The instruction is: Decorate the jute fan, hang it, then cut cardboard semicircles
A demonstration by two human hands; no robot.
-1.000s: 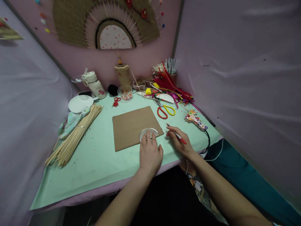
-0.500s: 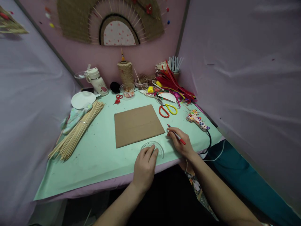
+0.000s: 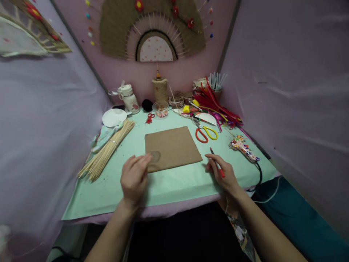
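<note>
Positioning seems the step in hand: over the near-left part of a brown rectangular cardboard sheet (image 3: 177,145), its long axis running left-right with the right end slightly farther off, a blurred, clear, curved plastic protractor (image 3: 155,157) is pinched by the left hand (image 3: 135,178). Just beyond the sheet's right corner, the right hand (image 3: 228,177) grips a slim red-ended pen (image 3: 218,165), tip pointing away and leftward. Marking would call for a flat, steady protractor.

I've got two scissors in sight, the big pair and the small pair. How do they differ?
The big scissors have one red and one yellow handle; the small scissors have red handles only. The big pair's handle loops are far wider than the small pair's. The big pair lies beside the cardboard, the small pair beside the clear cup. Both lie on the green-covered table.
</note>
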